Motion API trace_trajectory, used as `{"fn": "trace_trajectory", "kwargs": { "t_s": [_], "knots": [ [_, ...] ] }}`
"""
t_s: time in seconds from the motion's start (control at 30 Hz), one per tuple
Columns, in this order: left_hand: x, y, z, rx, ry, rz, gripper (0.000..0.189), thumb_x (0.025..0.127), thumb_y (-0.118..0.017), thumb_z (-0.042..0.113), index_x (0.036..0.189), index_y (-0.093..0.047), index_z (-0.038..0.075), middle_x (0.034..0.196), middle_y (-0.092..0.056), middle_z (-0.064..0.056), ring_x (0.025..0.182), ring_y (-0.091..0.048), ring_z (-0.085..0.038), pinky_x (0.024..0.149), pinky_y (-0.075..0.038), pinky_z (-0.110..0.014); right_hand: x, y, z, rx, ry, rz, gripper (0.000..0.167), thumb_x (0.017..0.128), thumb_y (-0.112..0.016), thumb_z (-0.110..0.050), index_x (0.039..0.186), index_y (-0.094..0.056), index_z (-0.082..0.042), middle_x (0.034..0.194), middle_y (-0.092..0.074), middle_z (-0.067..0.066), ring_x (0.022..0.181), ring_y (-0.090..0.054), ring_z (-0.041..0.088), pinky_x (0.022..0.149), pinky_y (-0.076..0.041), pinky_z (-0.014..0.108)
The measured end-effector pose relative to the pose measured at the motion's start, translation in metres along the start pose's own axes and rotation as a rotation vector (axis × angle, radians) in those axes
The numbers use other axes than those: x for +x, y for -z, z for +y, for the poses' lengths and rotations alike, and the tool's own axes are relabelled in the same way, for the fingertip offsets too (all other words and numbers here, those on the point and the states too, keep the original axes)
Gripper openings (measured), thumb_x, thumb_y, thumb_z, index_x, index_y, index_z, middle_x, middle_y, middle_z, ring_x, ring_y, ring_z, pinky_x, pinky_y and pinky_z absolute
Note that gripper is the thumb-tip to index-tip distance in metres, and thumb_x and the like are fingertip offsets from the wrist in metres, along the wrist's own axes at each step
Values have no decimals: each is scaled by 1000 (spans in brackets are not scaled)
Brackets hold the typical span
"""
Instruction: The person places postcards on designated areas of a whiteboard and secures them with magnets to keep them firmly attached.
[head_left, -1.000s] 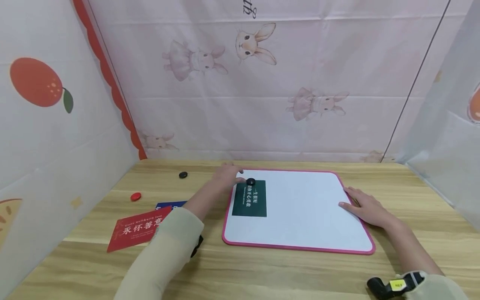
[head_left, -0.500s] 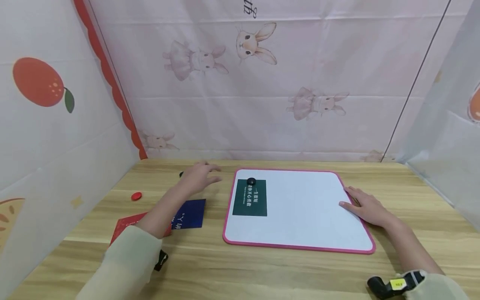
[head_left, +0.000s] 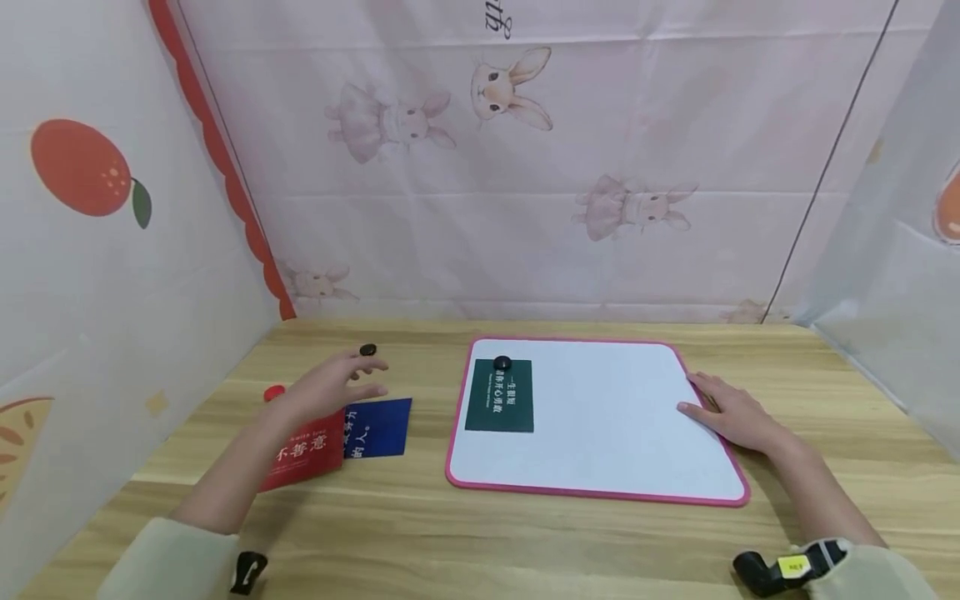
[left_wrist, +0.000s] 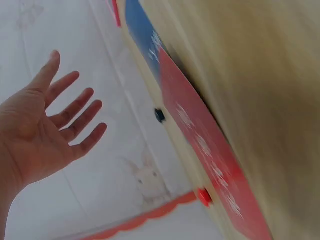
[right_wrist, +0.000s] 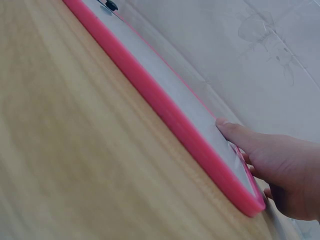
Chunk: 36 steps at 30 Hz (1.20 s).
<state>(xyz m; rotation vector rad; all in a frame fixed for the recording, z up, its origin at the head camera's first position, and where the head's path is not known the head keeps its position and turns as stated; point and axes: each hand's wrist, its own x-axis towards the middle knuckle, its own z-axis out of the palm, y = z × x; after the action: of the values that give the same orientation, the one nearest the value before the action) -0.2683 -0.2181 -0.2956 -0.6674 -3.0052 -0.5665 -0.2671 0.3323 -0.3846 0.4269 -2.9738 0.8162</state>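
A white board with a pink rim (head_left: 600, 497) lies on the wooden table. A dark green card (head_left: 499, 397) sits at its left end, pinned by a black round magnet (head_left: 502, 362). My left hand (head_left: 330, 385) hovers with fingers spread above a red card (head_left: 303, 447) and a blue card (head_left: 378, 427), holding nothing; the left wrist view shows its open palm (left_wrist: 42, 132). A second black magnet (head_left: 367, 350) lies just beyond its fingertips, and a red magnet (head_left: 273, 391) peeks out to its left. My right hand (head_left: 731, 414) rests flat on the board's right edge (right_wrist: 170, 107).
Printed cloth walls close in the table on the left, back and right. Bare wood runs along the front edge (head_left: 480, 542) and to the right of the board.
My left hand has drawn back from the magnet on the green card, moving left across the table to above the red and blue cards. The right hand has stayed on the board.
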Motion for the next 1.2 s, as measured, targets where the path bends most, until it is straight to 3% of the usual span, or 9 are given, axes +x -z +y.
{"fn": "trace_trajectory", "kwargs": {
  "t_s": [0.23,0.47,0.67,0.93,1.2],
  "knots": [
    [-28,1,-24,-18,23,-63,56,83,-67,37,125,-54,3,116,-51,-20,106,-49,-37,82,-45,-50,-1,-4,0,2,-1,3,74,90,-54,-40,137,-28,11,136,-24,38,123,-20,54,93,-17,68],
    [-52,3,-47,-45,178,-235,75,71,-77,37,131,-48,3,128,-41,-27,113,-40,-45,80,-44,-56,-2,-5,0,-3,-4,6,74,90,-54,-40,137,-29,11,136,-25,38,123,-19,54,93,-16,68],
    [-60,3,-65,-20,222,-335,78,70,-79,30,132,-43,0,129,-41,-27,116,-35,-47,86,-37,-61,-1,-4,0,3,-11,6,74,90,-55,-40,137,-28,11,136,-24,37,123,-18,54,93,-15,68],
    [-60,0,-76,-62,256,-341,78,69,-80,21,133,-42,1,127,-41,-27,114,-35,-45,85,-38,-60,0,-3,2,-3,-12,8,75,90,-54,-41,137,-28,10,137,-24,37,124,-18,54,93,-14,68],
    [-58,0,-81,-25,280,-321,78,67,-81,19,132,-42,1,123,-41,-29,109,-37,-45,81,-42,-58,0,-2,2,-1,-14,11,75,90,-54,-42,138,-28,9,137,-23,37,124,-18,53,93,-14,68]
  ]
}}
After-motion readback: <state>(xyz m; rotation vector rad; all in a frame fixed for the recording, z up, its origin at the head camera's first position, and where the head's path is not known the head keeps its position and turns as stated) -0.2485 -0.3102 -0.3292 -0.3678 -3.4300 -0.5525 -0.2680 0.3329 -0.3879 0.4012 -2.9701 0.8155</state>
